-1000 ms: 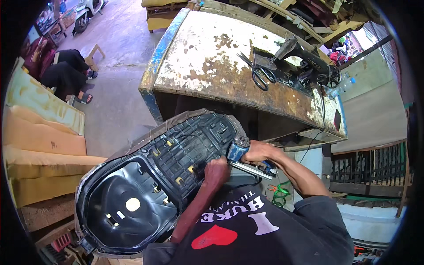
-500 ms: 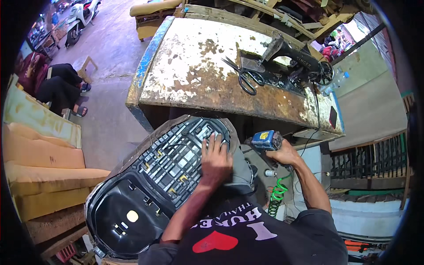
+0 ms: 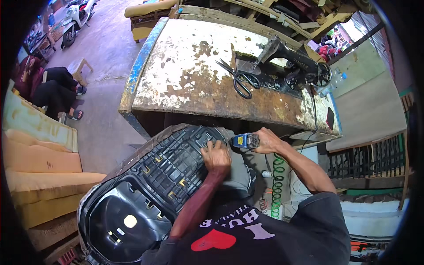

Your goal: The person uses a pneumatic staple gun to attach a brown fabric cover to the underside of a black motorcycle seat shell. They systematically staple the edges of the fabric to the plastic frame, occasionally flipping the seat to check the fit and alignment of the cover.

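Note:
An upturned motorcycle seat (image 3: 119,207) lies slantwise across my lap, its ribbed black plastic base facing up and grey-brown cover material around its rim. My left hand (image 3: 217,159) grips the seat near its far right end, fingers bent down onto the base. What the fingertips touch is partly hidden. In my right hand (image 3: 267,140) is a blue staple gun (image 3: 244,141), its nose pointing left at the seat's far right rim. Whether the nose touches the rim, I cannot tell. A green coiled air hose (image 3: 277,185) hangs below my right hand.
Ahead stands a worn table (image 3: 176,84) with a black sewing machine (image 3: 296,62) and large scissors (image 3: 240,81). An orange cushioned sofa (image 3: 48,163) is at the left, with a seated person's dark-clothed legs (image 3: 59,92) beyond. A thread spool (image 3: 266,174) is near the hose.
My right hand has brought the staple gun leftward to the seat's rim. My left hand's fingers have bent more on the base. The green hose has stretched out upward.

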Action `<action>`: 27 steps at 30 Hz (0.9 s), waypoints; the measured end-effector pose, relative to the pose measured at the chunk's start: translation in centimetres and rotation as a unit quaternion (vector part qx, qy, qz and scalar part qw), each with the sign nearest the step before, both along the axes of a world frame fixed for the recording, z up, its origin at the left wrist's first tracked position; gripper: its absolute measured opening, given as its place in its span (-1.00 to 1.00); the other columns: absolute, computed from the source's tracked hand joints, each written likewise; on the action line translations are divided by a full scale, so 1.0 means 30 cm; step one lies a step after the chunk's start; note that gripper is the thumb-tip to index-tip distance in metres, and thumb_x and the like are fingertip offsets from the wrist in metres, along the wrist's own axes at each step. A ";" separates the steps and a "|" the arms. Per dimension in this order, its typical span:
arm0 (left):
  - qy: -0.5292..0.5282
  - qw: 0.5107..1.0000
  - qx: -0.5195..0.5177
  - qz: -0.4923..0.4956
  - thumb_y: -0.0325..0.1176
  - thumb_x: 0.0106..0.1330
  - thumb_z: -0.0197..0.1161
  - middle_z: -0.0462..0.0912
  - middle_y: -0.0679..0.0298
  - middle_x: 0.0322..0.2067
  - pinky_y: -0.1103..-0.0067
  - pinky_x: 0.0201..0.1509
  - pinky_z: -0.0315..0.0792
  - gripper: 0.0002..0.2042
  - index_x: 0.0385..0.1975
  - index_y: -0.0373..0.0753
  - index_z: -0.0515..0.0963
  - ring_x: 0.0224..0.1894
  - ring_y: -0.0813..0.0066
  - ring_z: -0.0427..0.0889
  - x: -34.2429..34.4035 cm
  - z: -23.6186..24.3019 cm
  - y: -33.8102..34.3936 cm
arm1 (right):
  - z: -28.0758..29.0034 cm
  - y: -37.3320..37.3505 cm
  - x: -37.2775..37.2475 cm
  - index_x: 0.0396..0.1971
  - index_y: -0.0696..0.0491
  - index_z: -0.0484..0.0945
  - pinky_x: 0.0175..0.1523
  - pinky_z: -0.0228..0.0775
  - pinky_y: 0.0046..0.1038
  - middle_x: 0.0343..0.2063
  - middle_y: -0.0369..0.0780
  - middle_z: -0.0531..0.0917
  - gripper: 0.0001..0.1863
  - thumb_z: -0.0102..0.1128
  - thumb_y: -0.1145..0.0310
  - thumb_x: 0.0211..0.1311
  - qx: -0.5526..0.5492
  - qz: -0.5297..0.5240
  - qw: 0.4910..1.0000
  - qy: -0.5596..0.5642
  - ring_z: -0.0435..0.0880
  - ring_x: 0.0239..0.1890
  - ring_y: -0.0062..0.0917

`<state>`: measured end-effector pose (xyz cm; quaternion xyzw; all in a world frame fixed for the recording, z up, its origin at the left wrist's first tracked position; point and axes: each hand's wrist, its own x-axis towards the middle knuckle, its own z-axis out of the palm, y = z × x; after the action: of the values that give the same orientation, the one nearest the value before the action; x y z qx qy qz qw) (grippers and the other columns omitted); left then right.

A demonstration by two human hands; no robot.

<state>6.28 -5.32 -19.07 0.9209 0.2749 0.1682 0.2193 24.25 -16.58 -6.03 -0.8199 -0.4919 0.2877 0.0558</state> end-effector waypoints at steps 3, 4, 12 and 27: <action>-0.021 1.000 0.002 -0.002 -0.13 0.25 0.32 0.62 0.31 -0.16 0.16 0.10 0.23 -0.76 -0.32 -0.17 0.74 0.08 0.18 0.47 -0.003 -0.021 -0.002 | -0.029 0.034 0.026 -0.29 0.05 0.74 -0.17 0.60 -0.10 -0.39 0.02 0.75 -0.66 0.43 0.13 0.00 -0.035 0.014 0.999 -0.014 0.75 -0.31 0.00; -0.021 1.000 0.000 -0.005 -0.14 0.24 0.33 0.62 0.30 -0.17 0.16 0.09 0.23 -0.76 -0.32 -0.18 0.74 0.08 0.17 0.47 -0.003 -0.021 -0.001 | -0.028 0.047 0.031 -0.30 0.06 0.73 -0.18 0.60 -0.09 -0.40 0.02 0.75 -0.68 0.41 0.15 0.00 -0.045 0.026 0.999 -0.014 0.75 -0.32 0.00; -0.077 0.997 0.003 -0.010 -0.27 0.15 0.36 0.63 0.28 -0.22 0.17 -0.01 0.32 -0.84 -0.40 -0.22 0.71 0.00 0.16 0.53 -0.007 -0.034 0.015 | -0.064 0.094 0.033 -0.42 0.08 0.69 -0.24 0.58 -0.01 -0.49 0.05 0.71 -0.78 0.31 0.27 -0.06 -0.051 0.121 0.988 -0.083 0.73 -0.36 0.07; -0.158 0.987 0.013 0.016 -0.38 0.13 0.30 0.68 0.30 -0.21 0.22 -0.03 0.32 -0.90 -0.54 -0.22 0.72 -0.05 0.17 0.54 -0.016 -0.028 0.021 | -0.012 0.187 -0.017 -0.38 0.28 0.70 -0.09 0.61 -0.05 -0.39 0.22 0.71 -0.62 0.29 0.21 0.00 -0.129 0.019 0.989 -0.069 0.76 -0.25 0.12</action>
<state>5.81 -4.68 -19.91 0.8809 0.2493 0.3189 0.2454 23.75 -10.96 -6.39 -0.8287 -0.4686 0.2923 -0.0903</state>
